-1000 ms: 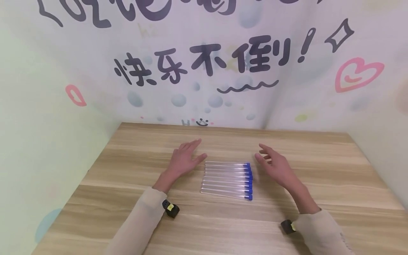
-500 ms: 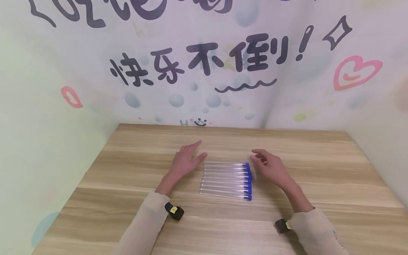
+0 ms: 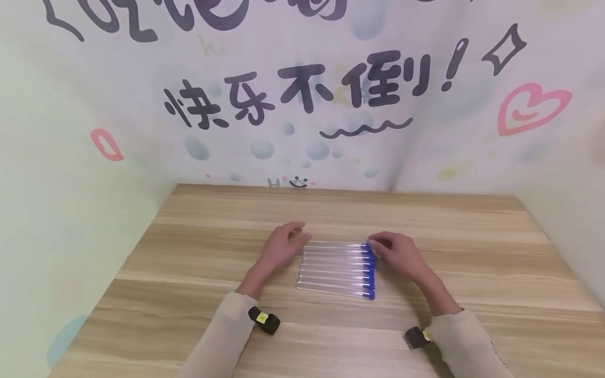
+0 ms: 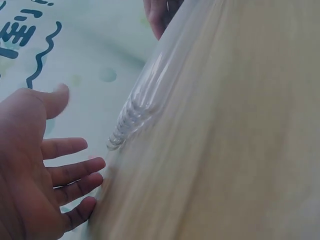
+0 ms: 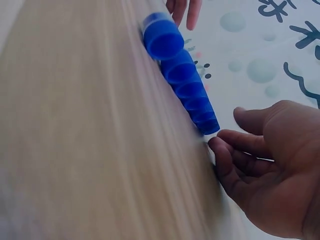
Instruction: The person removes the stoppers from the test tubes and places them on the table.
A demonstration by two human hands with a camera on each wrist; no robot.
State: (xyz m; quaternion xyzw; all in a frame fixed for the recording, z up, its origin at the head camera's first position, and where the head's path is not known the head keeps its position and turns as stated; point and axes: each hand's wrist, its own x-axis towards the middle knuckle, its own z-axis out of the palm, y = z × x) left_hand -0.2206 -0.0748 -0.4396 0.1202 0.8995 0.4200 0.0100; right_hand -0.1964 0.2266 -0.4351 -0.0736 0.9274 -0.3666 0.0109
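Note:
Several clear test tubes [image 3: 333,266] lie side by side on the table, their blue caps [image 3: 369,278] all pointing right. My left hand [image 3: 280,248] is at the far left corner of the row, by the rounded end of the farthest tube. In the left wrist view its fingers [image 4: 75,172] are spread beside the rounded tube ends [image 4: 131,122], holding nothing. At the opposite side, my right hand [image 3: 400,255] has its fingertips close to the farthest cap. The right wrist view shows the thumb apart from loosely bent fingers [image 5: 245,150], just beyond the row of caps [image 5: 182,75].
The wood-grain table [image 3: 378,336] extends around the row on all sides. A white printed cloth [image 3: 236,152] hangs along its back edge. Black wrist cameras, left [image 3: 268,322] and right [image 3: 416,337], jut inward from the sleeves.
My right hand has moved left and toward me, up to the farthest cap. The left hand has come slightly closer to the tubes' rounded ends. The tubes lie as before.

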